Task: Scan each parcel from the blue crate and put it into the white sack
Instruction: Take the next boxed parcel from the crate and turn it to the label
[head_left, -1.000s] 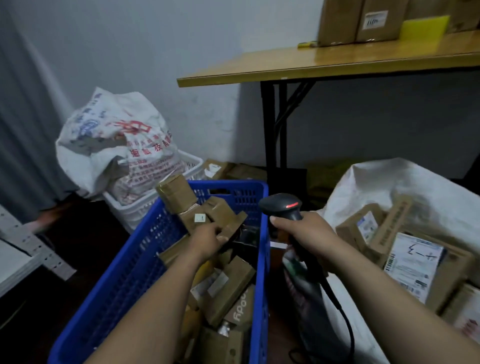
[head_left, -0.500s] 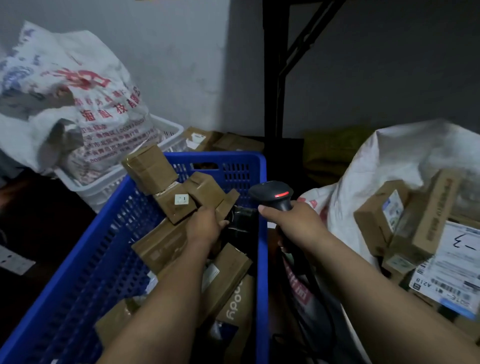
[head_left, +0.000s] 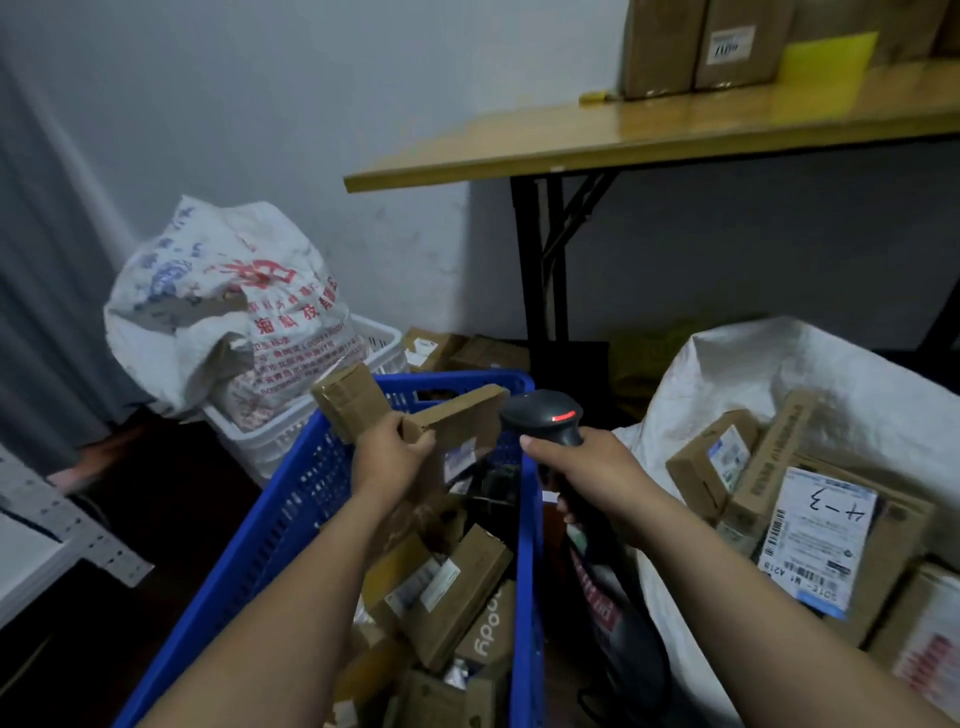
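My left hand (head_left: 390, 450) grips a flat brown cardboard parcel (head_left: 457, 422) lifted above the far end of the blue crate (head_left: 291, 514). A label shows on the parcel's lower side. My right hand (head_left: 582, 462) holds a black barcode scanner (head_left: 543, 415) with a red light, its head right beside the parcel's right end. The crate holds several more brown parcels (head_left: 447, 597). The white sack (head_left: 727, 364) stands open at the right with several parcels (head_left: 810, 525) in it.
A white basket (head_left: 270, 441) with a printed white bag (head_left: 223, 306) stands behind the crate at left. A wooden folding table (head_left: 649, 135) with boxes on it overhangs the back. Another box (head_left: 348, 400) leans on the crate's far left rim.
My left hand has lifted one flat parcel out of the pile and raised it toward the scanner. The view has tilted back up, showing the table again.
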